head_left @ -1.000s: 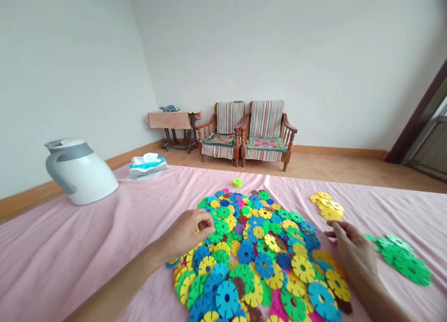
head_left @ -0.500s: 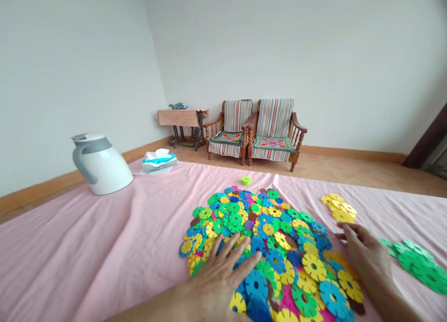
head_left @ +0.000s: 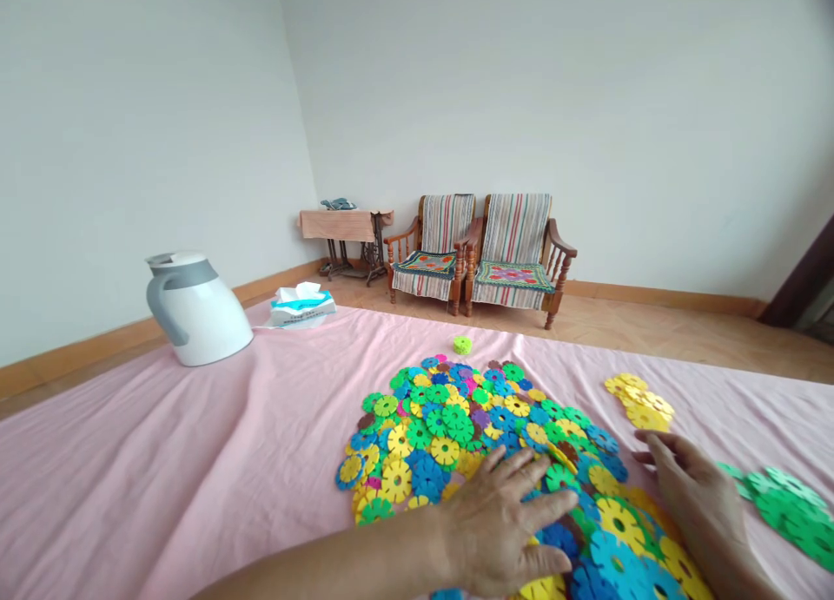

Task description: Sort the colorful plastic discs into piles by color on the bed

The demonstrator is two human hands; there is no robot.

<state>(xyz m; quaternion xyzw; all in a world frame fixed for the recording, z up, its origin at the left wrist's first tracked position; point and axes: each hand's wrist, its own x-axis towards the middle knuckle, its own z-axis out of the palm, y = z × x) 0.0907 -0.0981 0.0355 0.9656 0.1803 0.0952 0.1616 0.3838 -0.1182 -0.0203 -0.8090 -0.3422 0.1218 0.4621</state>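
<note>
A wide heap of flower-shaped plastic discs [head_left: 445, 450], in blue, green, yellow, pink, purple and brown, lies on a pink cloth [head_left: 287, 426]. My left hand [head_left: 512, 517] is spread flat on the middle of the heap, palm down. It is open and covers the discs beneath it. At the heap's right edge is my right hand [head_left: 694, 487], its fingers loosely bent and slightly apart, with no disc visible between them. Just beyond its fingertips sits a small group of yellow discs [head_left: 642, 400]. To its right lies a row of green discs [head_left: 791, 509].
A lime-green stack of discs [head_left: 462, 346] stands behind the heap. At the left are a white and grey jug [head_left: 205, 318] and a tissue box [head_left: 303, 305]. Two wooden armchairs [head_left: 514, 235] and a cloth-covered sewing table [head_left: 339, 225] stand by the wall.
My left hand has slid right across the heap, uncovering yellow and blue discs at the left. My right hand stays beside the heap, with its fingertips slightly further apart. The view has tilted slightly.
</note>
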